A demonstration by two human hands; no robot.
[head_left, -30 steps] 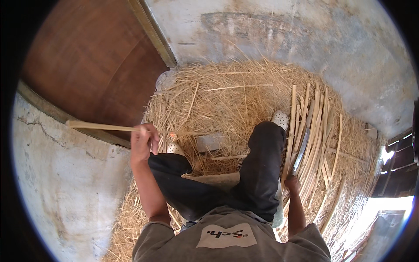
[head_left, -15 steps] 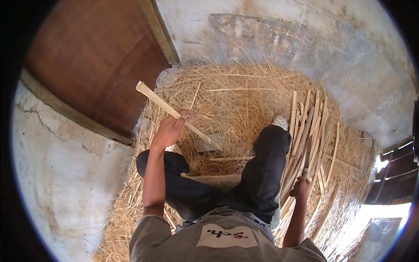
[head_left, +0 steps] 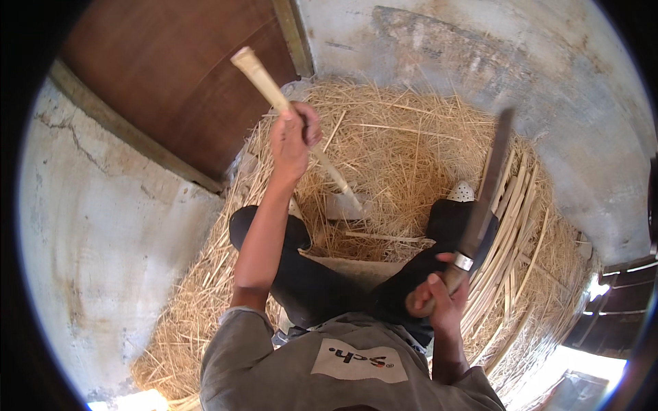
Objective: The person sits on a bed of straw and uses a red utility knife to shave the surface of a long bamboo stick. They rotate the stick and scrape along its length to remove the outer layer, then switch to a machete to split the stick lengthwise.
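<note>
My left hand [head_left: 293, 140] is closed round a pale split bamboo stick [head_left: 264, 81]. The stick slants, with its thick jointed end up by the door and its thin lower end at a flat greyish block [head_left: 336, 209] in the straw. Whether that end touches the block, I cannot tell. In front of my right thigh, my right hand [head_left: 445, 296] grips the wooden handle of a machete [head_left: 488, 188]. Its long dark blade points up and away, slightly blurred, apart from the bamboo. A metal collar joins blade and handle.
Bamboo strips [head_left: 517, 226] lie in a long pile to my right. Straw-like shavings [head_left: 404, 164] cover the floor round my legs. A plastered wall [head_left: 439, 55] stands ahead, a brown door [head_left: 178, 89] ahead left, and another wall [head_left: 103, 260] at left.
My left hand has lifted the bamboo stick up and away. My right hand has swung the machete from beside the strip pile inward, blade raised. The view has shifted somewhat.
</note>
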